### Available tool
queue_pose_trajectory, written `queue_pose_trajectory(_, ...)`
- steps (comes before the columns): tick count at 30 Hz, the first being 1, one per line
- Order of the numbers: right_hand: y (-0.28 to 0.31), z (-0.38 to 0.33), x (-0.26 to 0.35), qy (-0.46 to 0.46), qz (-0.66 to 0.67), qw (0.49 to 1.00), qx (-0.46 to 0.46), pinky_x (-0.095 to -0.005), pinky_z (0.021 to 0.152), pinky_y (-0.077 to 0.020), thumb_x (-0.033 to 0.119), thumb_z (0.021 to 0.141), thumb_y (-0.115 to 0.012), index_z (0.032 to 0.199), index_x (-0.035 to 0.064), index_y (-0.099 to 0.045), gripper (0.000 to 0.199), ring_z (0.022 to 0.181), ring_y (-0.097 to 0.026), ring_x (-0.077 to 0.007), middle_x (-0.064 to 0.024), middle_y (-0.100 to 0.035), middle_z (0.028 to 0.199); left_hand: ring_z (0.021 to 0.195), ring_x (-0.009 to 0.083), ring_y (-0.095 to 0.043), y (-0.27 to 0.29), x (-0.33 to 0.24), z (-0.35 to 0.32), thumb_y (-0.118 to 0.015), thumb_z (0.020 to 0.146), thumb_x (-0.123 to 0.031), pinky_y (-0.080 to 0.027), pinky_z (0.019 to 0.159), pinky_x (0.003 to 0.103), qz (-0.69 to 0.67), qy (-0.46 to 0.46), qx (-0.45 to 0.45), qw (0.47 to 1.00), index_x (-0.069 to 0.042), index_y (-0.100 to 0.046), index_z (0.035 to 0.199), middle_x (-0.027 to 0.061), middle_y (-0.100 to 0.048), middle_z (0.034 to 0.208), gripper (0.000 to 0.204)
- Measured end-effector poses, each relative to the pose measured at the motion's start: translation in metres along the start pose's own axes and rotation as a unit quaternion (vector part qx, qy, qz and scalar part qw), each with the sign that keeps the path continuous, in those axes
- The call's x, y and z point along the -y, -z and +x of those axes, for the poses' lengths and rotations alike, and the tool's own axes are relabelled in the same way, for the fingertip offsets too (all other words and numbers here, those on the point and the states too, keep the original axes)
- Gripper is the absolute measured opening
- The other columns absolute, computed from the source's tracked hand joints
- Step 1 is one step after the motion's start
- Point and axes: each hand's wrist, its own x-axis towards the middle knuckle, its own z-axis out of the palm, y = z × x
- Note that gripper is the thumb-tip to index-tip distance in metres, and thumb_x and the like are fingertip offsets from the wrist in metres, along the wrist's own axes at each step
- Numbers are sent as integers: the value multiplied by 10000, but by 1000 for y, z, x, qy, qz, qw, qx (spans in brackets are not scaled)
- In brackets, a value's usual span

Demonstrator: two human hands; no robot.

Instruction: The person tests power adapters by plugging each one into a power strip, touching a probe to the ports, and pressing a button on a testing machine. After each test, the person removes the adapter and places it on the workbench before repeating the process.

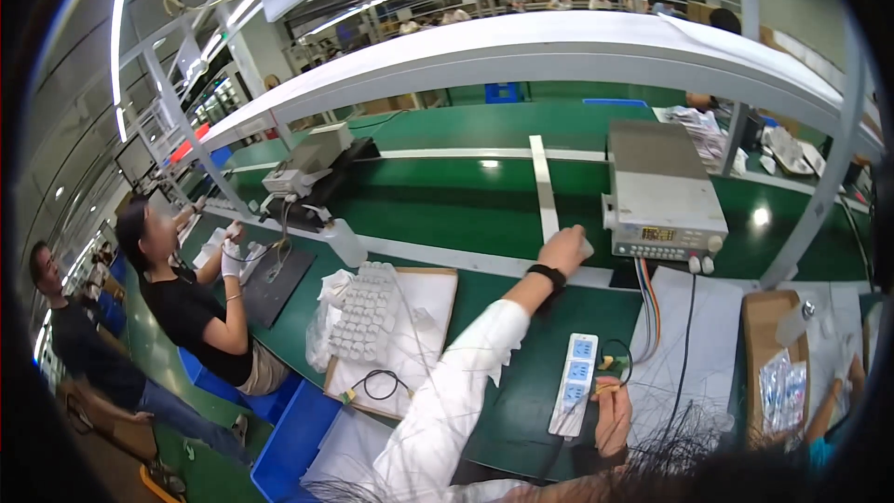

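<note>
My left hand [564, 253], in a white sleeve with a black wristband, reaches far out to the bench's back ledge. Its fingers are curled around a small pale thing that I cannot make out, just left of a grey bench instrument [666, 196] with a lit display. Close to me, my right hand [611, 417] pinches a yellow connector on a short black cable [629, 360], which loops up beside it. Left of that hand lies a white power strip [561, 414] with blue sockets. Coloured leads [650, 303] run down from the instrument's front.
A cardboard tray [438, 317] holds a white moulded plastic tray [365, 312] and another short cable [377, 374]. Below sits a blue bin [291, 433]. At right, a box [759, 335] contains bagged parts. A gloved co-worker [205, 307] works at left; another person's hand shows at far right.
</note>
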Motion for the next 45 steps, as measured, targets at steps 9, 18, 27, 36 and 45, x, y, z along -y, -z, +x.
queue_pose_trajectory(9,-10,-10,-1,-49,4,999,3,-229,735,-451,97,957,-519,1042,3,-593,147,776,-535,-92,-21,-600,878,968,377,-600,-64,39,22,-664,777,-142,-511,790,461,47,48,53,996,-46,-517,1125,174,-624,960,390)
queue_pose_trajectory(18,25,4,-7,0,-129,988,-85,-220,609,-366,129,955,-543,945,15,-606,131,682,-434,-55,11,-561,791,918,295,-627,143,-17,-190,-677,820,-245,-508,772,399,19,-64,68,995,-121,-610,1160,92,-658,1025,368)
queue_pose_trajectory(27,47,0,13,-37,-253,963,-86,-234,557,-318,138,951,-533,887,1,-620,175,640,-407,-57,20,-517,717,897,267,-637,200,48,-421,-705,786,-156,-513,787,349,133,220,-144,956,-115,-685,1041,89,-683,973,259)
queue_pose_trajectory(36,72,4,-23,-24,-153,984,-93,-210,577,-322,157,961,-525,912,1,-634,197,659,-418,-49,35,-516,732,1157,229,-543,126,43,-396,-671,789,-257,-402,987,452,187,57,-45,980,-227,-607,1198,-5,-575,1267,414)
queue_pose_trajectory(45,78,3,-37,-64,-114,986,-105,-194,552,-287,178,970,-524,930,14,-646,208,625,-374,-28,58,-487,719,1183,216,-523,131,62,-418,-644,724,-195,-366,1015,480,185,76,-53,978,-235,-613,1188,-24,-572,1268,467)
